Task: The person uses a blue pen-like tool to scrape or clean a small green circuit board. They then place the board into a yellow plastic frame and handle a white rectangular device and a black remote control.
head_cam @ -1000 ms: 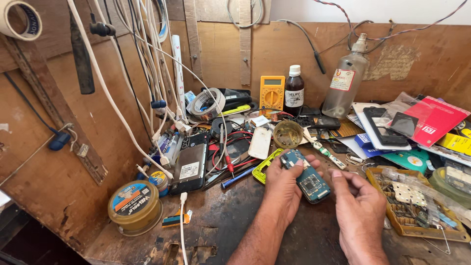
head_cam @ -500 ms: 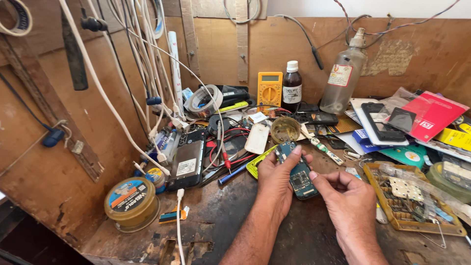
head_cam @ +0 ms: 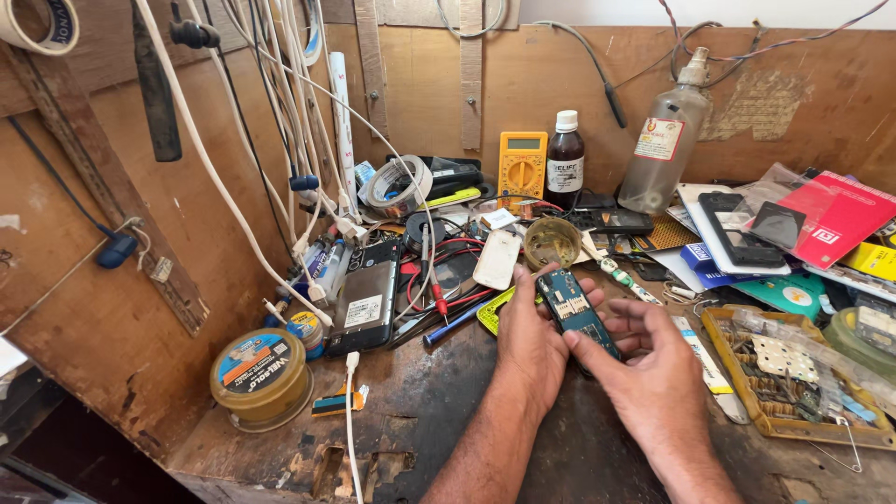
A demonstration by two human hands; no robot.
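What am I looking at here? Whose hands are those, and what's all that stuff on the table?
A person wears a camera on their head, so you look down at their own two hands. The left hand and right hand together hold a small opened phone with its blue-green inside showing. They work at a messy wooden workbench. On it lie a yellow meter, a dark bottle, a roll of tape, a round tin, a black phone and white cables.
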